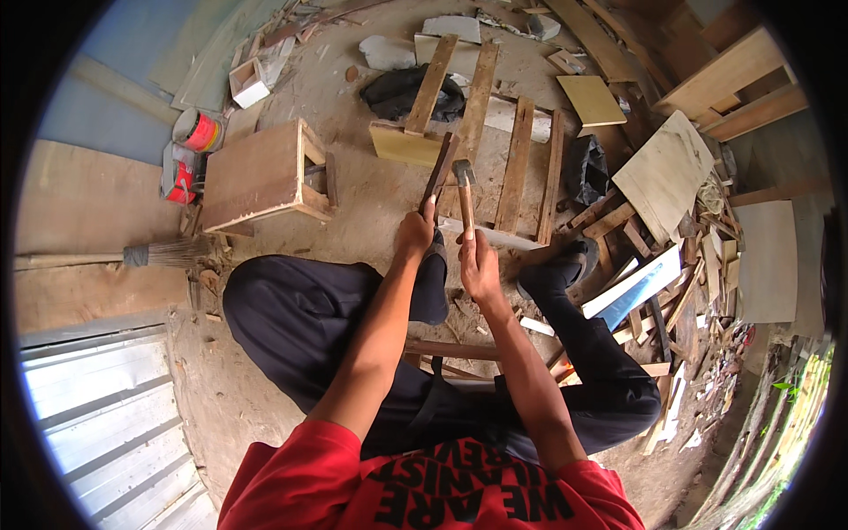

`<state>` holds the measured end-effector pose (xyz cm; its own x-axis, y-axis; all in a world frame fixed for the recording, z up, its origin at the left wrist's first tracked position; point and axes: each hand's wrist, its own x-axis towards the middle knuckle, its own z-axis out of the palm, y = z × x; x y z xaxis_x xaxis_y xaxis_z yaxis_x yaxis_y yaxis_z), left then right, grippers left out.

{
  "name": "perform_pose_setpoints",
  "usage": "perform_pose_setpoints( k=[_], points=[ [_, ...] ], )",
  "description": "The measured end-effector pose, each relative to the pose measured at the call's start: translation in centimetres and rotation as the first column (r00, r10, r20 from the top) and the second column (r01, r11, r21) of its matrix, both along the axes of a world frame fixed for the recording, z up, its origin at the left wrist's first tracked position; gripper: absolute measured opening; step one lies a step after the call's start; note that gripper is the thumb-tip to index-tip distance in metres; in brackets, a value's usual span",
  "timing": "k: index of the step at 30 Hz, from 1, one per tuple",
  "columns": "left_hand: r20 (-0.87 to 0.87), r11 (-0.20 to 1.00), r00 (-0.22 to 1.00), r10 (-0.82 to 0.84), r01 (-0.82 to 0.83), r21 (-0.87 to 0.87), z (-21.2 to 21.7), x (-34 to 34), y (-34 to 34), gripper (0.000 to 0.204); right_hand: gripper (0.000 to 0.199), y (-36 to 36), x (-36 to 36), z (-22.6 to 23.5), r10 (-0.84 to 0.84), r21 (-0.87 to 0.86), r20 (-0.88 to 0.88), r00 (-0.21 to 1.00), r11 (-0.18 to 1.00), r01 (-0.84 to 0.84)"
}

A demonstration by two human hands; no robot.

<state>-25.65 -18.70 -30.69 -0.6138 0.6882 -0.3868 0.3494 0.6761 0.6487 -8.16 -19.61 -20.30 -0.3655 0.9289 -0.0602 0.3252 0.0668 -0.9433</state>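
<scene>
Hammer point(466, 201) in the middle of it all, head up and away from the seated person, held over the floor point(362, 199) between the two feet. The right hand point(480, 269) has its fingers clamped round the lower part of the handle. The left hand point(414, 235) grips a dark strip point(437, 177) of wood near its lower end, fingers closed on it and thumb laid along it. The hammer's head is just beside the strip; from where I stand I can't tell whether they touch.

Past both hands is a slatted frame point(514, 168) on the floor, with a yellowish panel point(408, 148) at its left end and a black bag point(590, 170) near its right side. Over to the left stands a small wooden stool point(252, 177), two red tins point(196, 131) beside it and a broom point(159, 254) lying level nearer the person. On the right, scrap wood point(707, 265) is heaped every which way, a pale board point(664, 172) leaning on top.
</scene>
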Motion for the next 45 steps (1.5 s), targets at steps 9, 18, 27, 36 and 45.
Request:
perform_pose_setpoints(
  k=[9, 18, 27, 36, 45],
  points=[
    [-0.116, 0.996, 0.991, 0.069, -0.075, -0.041, 2.2, 1.4, -0.1, 0.082, 0.05, 1.1, 1.7, -1.9, 0.1, 0.009, 0.282, 0.954, 0.994, -0.107],
    [0.682, 0.991, 0.72, 0.13, -0.074, -0.111, -1.9, -2.4, 0.2, 0.078, 0.054, 2.3, 1.4, -2.0, 0.047, 0.034, 0.178, 0.983, 0.998, -0.054],
    [0.865, 0.981, 0.5, 0.041, -0.184, 0.06, -0.5, -2.0, 0.5, 0.061, 0.059, 2.9, 2.3, -3.1, 0.08, -0.077, 0.178, 0.981, 0.995, -0.068],
    [0.692, 0.948, 0.667, 0.278, -0.306, -0.087, 0.1, -0.1, 0.9, 0.062, 0.054, 2.1, 1.4, -1.5, 0.053, -0.016, 0.193, 0.98, 0.999, -0.05],
    [0.35, 0.954, 0.889, 0.295, -0.296, -0.05, -0.4, 1.3, 0.7, 0.06, 0.041, 1.4, 0.7, -3.2, 0.081, 0.018, 0.302, 0.95, 0.996, -0.091]
  ],
)
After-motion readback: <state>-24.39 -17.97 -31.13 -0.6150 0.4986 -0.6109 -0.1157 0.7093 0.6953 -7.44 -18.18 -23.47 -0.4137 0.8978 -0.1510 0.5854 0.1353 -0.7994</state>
